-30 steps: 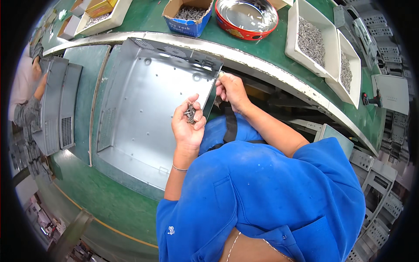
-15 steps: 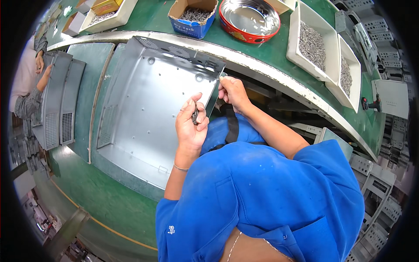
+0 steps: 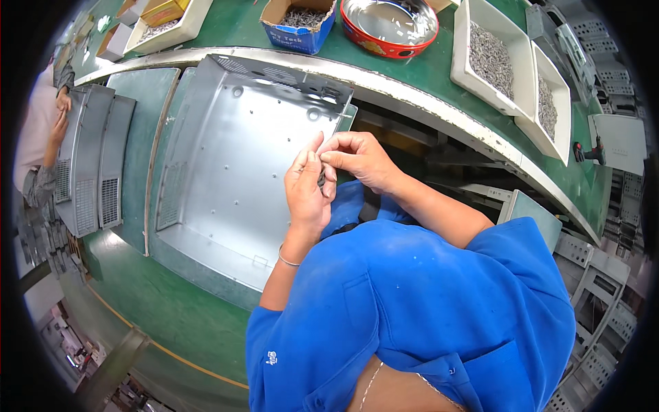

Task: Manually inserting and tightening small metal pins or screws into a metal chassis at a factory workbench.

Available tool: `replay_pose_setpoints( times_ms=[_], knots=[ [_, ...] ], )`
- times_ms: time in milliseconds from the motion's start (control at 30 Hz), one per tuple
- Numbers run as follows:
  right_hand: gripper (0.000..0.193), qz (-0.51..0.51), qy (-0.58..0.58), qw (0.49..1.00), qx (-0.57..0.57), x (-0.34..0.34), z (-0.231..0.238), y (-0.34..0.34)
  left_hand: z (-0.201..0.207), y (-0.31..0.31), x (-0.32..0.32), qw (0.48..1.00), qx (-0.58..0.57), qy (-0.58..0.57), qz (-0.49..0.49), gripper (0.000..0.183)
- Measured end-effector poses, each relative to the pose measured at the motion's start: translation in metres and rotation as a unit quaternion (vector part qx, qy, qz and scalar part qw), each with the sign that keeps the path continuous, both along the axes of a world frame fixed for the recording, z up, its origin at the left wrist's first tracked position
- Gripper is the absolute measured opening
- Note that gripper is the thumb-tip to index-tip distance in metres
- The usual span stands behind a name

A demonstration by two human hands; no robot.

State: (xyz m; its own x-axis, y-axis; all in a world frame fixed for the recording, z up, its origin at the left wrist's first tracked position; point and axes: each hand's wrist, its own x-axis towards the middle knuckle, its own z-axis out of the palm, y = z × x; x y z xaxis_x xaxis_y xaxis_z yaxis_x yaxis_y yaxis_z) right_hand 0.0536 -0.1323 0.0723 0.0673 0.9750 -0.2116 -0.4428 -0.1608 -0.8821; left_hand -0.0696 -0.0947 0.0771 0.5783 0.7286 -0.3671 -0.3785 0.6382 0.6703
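Note:
A large open sheet-metal case lies in front of me, with perforated end walls and several small studs or holes across its floor. My left hand is raised over its right side, fingers curled around a few small grey metal parts, mostly hidden in the palm. My right hand meets it at the fingertips, thumb and forefinger pinched together. Whatever sits in that pinch is too small or hidden to make out. Both hands are near the case's right wall.
Along the green bench stand a blue cardboard box, a red-rimmed round tin and white trays of small metal parts. A power drill lies at the far right. At left, another person's hands touch upright metal panels.
My right hand has left the case's right edge and come left to my left hand's fingertips. My left hand has shifted slightly right. The other person's hands have moved a little.

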Motion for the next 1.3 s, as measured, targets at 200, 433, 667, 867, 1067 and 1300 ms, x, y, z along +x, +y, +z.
replay_pose_setpoints(
  times_ms=[200,433,667,867,1067,1300],
  knots=[
    [0.012,-0.042,0.044,0.998,-0.017,-0.007,-0.006,-0.015,-0.001,-0.006,-0.007,0.996,-0.05,-0.028,-0.063,0.042],
    [0.01,-0.178,0.113,0.975,-0.065,-0.002,-0.014,-0.02,-0.008,-0.006,-0.022,0.985,-0.128,-0.101,-0.049,0.04],
    [0.013,-0.135,0.022,0.983,-0.121,0.009,-0.034,-0.01,-0.021,-0.001,-0.037,0.98,-0.157,-0.123,-0.019,0.035],
    [0.017,-0.156,-0.088,0.979,-0.102,0.001,-0.042,-0.004,-0.017,-0.001,-0.039,0.983,-0.152,-0.106,0.001,0.032],
    [0.017,-0.181,-0.058,0.979,-0.077,-0.001,-0.041,-0.002,-0.018,0.0,-0.041,0.983,-0.153,-0.101,0.01,0.031],
    [0.015,-0.175,-0.075,0.979,-0.07,-0.003,-0.049,-0.002,-0.017,0.001,-0.037,0.984,-0.155,-0.092,0.014,0.028]
  ],
)
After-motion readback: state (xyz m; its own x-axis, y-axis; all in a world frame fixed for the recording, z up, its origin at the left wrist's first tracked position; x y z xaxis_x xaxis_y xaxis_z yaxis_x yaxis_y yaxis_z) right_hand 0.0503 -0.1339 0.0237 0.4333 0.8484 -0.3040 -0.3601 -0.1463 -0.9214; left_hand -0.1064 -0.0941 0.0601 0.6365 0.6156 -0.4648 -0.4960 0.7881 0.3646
